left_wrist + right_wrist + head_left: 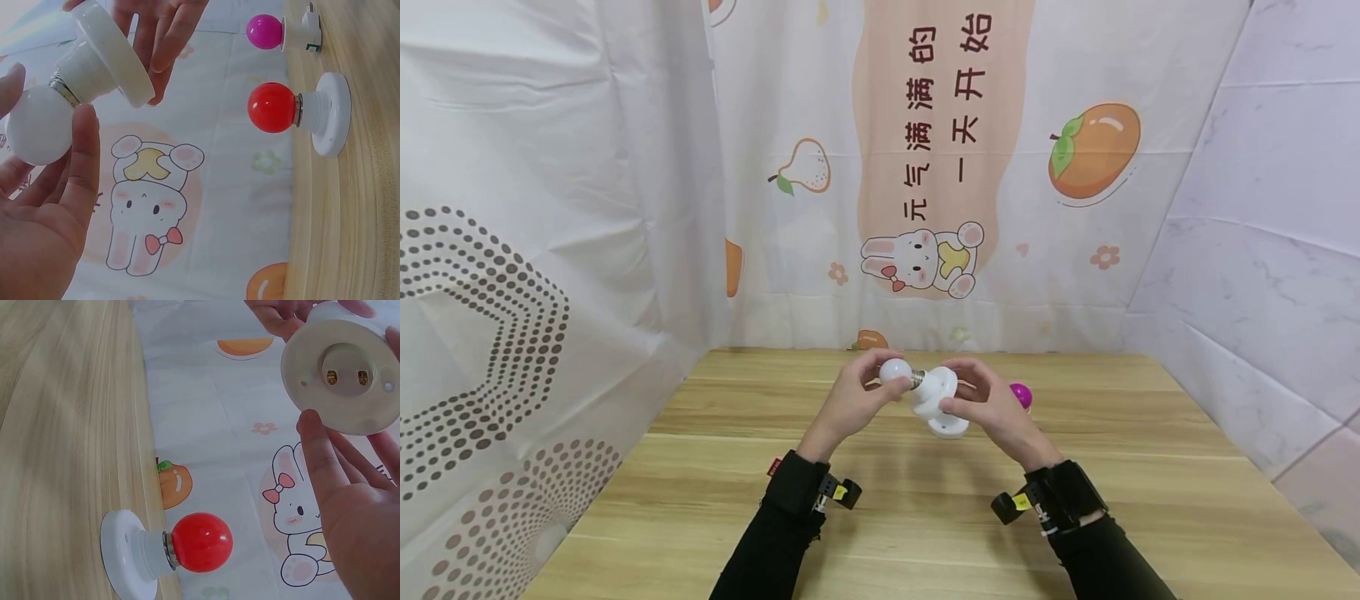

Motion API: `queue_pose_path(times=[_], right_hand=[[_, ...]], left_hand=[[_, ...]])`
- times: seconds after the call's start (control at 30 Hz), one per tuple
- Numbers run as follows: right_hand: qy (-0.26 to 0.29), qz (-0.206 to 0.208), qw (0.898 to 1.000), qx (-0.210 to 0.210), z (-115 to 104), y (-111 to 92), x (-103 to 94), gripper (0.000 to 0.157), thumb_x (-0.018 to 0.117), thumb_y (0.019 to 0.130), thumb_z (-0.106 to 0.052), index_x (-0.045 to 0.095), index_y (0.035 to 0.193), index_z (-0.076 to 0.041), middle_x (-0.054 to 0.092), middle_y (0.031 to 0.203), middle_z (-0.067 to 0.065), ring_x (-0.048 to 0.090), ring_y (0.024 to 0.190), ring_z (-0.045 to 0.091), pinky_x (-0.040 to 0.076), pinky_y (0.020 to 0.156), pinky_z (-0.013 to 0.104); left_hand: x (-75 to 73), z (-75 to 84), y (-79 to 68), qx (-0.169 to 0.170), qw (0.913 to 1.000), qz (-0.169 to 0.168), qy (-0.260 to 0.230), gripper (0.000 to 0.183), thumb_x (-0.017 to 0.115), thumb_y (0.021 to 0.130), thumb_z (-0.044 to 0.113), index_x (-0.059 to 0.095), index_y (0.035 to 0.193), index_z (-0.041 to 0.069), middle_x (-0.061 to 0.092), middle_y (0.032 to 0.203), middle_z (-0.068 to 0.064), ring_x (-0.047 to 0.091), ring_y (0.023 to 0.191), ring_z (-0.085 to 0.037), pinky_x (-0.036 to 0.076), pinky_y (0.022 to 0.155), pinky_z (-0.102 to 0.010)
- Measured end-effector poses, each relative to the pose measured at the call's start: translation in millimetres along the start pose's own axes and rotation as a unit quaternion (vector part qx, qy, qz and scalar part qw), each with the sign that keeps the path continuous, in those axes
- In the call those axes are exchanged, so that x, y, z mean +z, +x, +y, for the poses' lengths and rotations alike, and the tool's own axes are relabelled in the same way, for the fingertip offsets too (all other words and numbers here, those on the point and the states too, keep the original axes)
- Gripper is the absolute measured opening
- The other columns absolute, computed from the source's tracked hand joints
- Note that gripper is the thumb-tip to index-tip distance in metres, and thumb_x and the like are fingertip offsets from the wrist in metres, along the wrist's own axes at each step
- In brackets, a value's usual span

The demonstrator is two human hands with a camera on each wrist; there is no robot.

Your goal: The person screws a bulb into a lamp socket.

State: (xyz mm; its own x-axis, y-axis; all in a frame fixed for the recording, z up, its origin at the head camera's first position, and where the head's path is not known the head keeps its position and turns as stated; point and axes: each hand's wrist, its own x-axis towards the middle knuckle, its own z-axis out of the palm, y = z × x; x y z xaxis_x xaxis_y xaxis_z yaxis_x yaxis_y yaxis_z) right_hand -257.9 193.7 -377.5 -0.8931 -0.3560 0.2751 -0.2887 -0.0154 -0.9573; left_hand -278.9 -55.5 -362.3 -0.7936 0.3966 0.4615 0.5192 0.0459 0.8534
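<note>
My left hand (852, 402) pinches a white light bulb (893, 370) by its globe, between thumb and fingers. Opposite it, my right hand (996, 410) grips the rim of a white round lamp holder (931, 390). Both are held up above the table, the bulb's metal screw end right at the socket's mouth, with some thread showing in the left wrist view. The right wrist view shows the lamp holder's flat underside (312, 369), which has two brass contacts in a recess.
A red bulb (272, 107) in a white round base (335, 115) stands on the wooden table (895, 525). Near it is a magenta bulb (264, 31) in a white holder (300, 32). Printed curtains (797, 250) hang behind the table and at its sides.
</note>
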Motion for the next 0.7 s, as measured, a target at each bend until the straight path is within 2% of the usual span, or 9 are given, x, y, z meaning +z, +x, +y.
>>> queue_pose_path(times=[0.13,0.43,0.53,0.7], right_hand=[[-0.006,0.008,1.000,-0.007,0,0,0.2,0.058,0.076,0.091,-0.013,0.048,0.141,-0.004,0.055,0.137,0.016,0.060,0.123,0.023,0.054,0.093,0.036],[-0.003,0.028,0.999,-0.019,1,-1,-2.6,0.057,0.075,0.091,-0.010,0.047,0.141,-0.004,0.055,0.138,0.013,0.059,0.125,0.020,0.054,0.094,0.035],[-0.006,0.032,0.999,-0.019,1,-1,-4.8,0.056,0.074,0.092,-0.011,0.047,0.141,-0.005,0.054,0.139,0.014,0.059,0.125,0.020,0.052,0.096,0.033],[-0.003,0.029,0.999,-0.020,0,-1,-6.8,0.055,0.072,0.094,-0.011,0.046,0.142,-0.005,0.052,0.140,0.015,0.059,0.125,0.022,0.051,0.098,0.033]], left_hand=[[-1.1,1.0,-0.5,0.003,0.9999,0.011,0.005,0.036,0.072,0.096,0.014,0.062,0.130,0.006,0.061,0.120,-0.011,0.063,0.103,-0.023,0.058,0.084,-0.034],[-10.3,-1.4,-1.1,0.019,0.9988,0.044,-0.002,0.036,0.070,0.096,0.009,0.060,0.129,0.001,0.058,0.126,-0.017,0.063,0.106,-0.026,0.057,0.084,-0.030],[-13.3,-4.1,-1.4,-0.007,0.9993,0.036,0.012,0.036,0.071,0.095,0.011,0.061,0.129,0.002,0.057,0.128,-0.017,0.063,0.106,-0.026,0.056,0.085,-0.030],[-12.6,-16.9,-2.0,-0.062,0.9960,-0.007,0.064,0.039,0.073,0.095,0.018,0.062,0.129,0.005,0.058,0.126,-0.014,0.063,0.101,-0.023,0.055,0.079,-0.033]])
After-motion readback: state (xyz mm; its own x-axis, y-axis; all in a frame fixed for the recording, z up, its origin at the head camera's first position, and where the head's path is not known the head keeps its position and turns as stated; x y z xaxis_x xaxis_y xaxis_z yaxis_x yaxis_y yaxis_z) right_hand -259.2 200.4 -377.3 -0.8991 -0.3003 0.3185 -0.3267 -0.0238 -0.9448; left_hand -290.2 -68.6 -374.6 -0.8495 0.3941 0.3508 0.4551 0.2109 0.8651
